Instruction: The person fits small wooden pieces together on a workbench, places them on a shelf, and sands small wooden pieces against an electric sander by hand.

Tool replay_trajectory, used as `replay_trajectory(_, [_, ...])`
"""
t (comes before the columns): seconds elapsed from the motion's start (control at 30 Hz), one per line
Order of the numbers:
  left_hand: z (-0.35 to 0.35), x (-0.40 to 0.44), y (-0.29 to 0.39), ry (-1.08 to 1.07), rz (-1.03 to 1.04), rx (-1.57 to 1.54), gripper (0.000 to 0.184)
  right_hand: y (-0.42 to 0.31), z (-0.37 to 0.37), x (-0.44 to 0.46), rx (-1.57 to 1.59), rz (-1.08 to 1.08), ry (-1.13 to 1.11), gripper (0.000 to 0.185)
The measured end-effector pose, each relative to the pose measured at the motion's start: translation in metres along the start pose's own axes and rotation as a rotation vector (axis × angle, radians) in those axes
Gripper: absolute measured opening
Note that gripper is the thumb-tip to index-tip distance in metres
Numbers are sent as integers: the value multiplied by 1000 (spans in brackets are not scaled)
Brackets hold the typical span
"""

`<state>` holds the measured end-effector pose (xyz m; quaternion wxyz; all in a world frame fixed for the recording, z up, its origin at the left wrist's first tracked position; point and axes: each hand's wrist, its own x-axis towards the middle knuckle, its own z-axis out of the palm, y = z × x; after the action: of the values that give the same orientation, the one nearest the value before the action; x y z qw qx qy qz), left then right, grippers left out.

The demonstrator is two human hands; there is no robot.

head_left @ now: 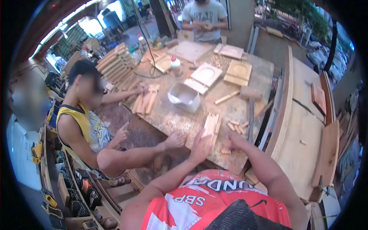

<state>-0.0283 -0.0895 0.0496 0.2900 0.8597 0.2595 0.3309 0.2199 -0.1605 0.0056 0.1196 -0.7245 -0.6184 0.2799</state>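
My left hand (201, 146) lies against the near end of a light wooden piece (211, 125) at the table's near edge, its fingers wrapped along the side. To the right, my right hand (232, 140) is closed low over the table; what it holds, if anything, is too small to make out. A small wood block (226, 150) lies just below it. Several short wooden pieces (237, 127) are scattered above my right hand. A mallet (251, 93) rests farther up, its handle pointing toward me.
A white container (184, 98), a glue bottle (175, 66) and grooved wooden panels (237, 72) are on the worktable (153, 122). A person in yellow (82, 126) sits at the left, one foot at the table edge. Another person (205, 19) stands across. Long boards (303, 126) lie right.
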Motion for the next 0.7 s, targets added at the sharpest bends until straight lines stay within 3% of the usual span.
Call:
replay_trajectory(0.13, [2, 6, 15, -7, 92, 40, 42, -6, -24, -1, 88, 94, 9, 56])
replay_trajectory(0.17, [9, 7, 16, -83, -157, -262, 38, -8, -30, -2, 81, 89, 12, 56])
replay_trajectory(0.2, [16, 8, 18, -161, -407, -565, 35, -19, -39, -5, 211, 37, 154, 52])
replay_trajectory(0.23, [23, 10, 21, -155, -406, -569, 35, -30, -48, -9, 340, -14, 296, 49])
replay_trajectory(0.3, [35, 21, 26, -19, -676, -1053, 29, -55, -61, -18, 458, -76, 315, 46])
replay_trajectory(0.37, [41, 29, 21, -34, -662, -1097, 26, -61, -50, -15, 762, -196, 271, 43])
replay_trajectory(0.47, [35, 37, 22, -58, -695, -1115, 18, -57, -50, -17, 619, -282, 317, 43])
replay_trajectory(0.63, [21, 34, -12, -326, -478, -848, 22, -53, -52, -18, 601, -241, 239, 23])
replay_trajectory(0.7, [9, 35, -2, -383, -566, -824, 24, -52, -56, -17, 578, -292, 226, 21])
